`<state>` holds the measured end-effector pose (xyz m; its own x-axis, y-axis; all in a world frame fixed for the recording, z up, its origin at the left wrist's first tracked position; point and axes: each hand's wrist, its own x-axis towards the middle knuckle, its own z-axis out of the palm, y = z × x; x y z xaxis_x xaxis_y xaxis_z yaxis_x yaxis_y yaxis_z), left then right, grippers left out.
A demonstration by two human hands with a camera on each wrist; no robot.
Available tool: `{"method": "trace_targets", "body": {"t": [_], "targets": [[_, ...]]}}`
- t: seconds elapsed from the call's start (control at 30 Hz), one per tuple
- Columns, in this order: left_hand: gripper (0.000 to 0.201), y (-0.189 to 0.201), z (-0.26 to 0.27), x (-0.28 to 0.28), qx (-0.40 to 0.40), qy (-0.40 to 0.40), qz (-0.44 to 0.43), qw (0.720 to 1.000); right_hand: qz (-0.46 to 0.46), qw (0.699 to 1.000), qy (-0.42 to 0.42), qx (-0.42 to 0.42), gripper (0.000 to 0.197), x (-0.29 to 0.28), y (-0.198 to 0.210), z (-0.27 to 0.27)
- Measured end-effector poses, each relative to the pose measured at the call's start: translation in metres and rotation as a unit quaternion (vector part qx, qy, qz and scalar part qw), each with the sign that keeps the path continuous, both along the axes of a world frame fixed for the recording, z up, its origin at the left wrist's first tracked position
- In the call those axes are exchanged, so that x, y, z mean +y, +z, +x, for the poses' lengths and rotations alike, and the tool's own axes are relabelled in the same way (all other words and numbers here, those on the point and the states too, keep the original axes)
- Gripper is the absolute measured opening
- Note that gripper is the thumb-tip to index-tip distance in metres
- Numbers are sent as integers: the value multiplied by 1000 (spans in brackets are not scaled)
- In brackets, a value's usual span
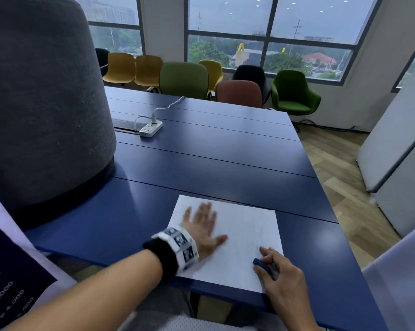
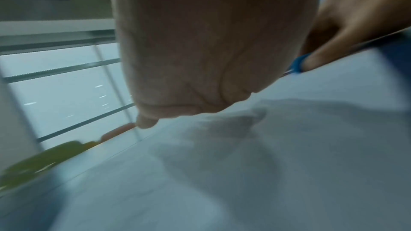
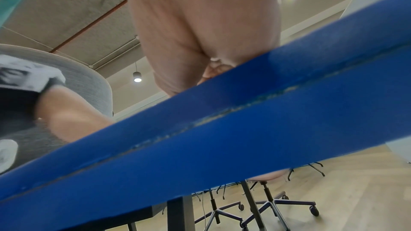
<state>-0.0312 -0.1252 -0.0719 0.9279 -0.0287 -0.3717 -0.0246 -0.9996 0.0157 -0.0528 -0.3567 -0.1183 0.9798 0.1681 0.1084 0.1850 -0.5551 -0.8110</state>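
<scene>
Left hand (image 1: 201,225) is lying flat on the white paper (image 1: 244,230), fingers straight and spread, palm down, pressing on the sheet's left half. It is blurring in the head view. The left wrist view is showing the palm (image 2: 211,41) just above the sheet (image 2: 289,147).

Right hand (image 1: 283,275) is sitting at the paper's lower right corner with its fingers curling round a blue-handled tool (image 1: 261,263). The left wrist view is showing the blue grip (image 2: 298,62) with thin metal ahead of it; the kind of tool is not resolving. The wrist is hanging past the near edge of the table (image 1: 225,151), so the right wrist view is looking up at that edge (image 3: 244,120) from below.

Edges: the paper's near edge is running right along the table's near edge, its far edge just beside a seam in the top.

Room: bare blue top is showing above the paper up to the power strip (image 1: 151,129) at upper centre-left, and right of the paper to the table's right edge. A grey fabric cylinder (image 1: 41,103) is standing on the table and filling the left of the frame, near the left forearm. A pale partition (image 1: 397,130) is standing at the right, apart from the table. Chairs (image 1: 183,80) are lining the far edge.
</scene>
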Motion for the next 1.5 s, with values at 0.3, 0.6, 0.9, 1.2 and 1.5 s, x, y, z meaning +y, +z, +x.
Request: {"method": "trace_targets", "body": {"t": [0.3, 0.6, 0.9, 1.2, 1.5], "targets": [[95, -13, -40, -30, 27, -65, -75, 995, -22, 1000, 0, -10, 16, -1, 1, 0], [103, 0, -30, 22, 5, 67, -19, 998, -16, 1000, -3, -3, 18, 2, 6, -4], [127, -15, -65, 14, 10, 5, -71, 997, -12, 1000, 1, 2, 20, 2, 12, -6], [100, -9, -75, 21, 23, -64, -53, 996, -25, 1000, -4, 8, 20, 3, 14, -6], [82, 33, -27, 47, -24, 14, -103, 994, -105, 994, 15, -4, 19, 4, 31, -2]]}}
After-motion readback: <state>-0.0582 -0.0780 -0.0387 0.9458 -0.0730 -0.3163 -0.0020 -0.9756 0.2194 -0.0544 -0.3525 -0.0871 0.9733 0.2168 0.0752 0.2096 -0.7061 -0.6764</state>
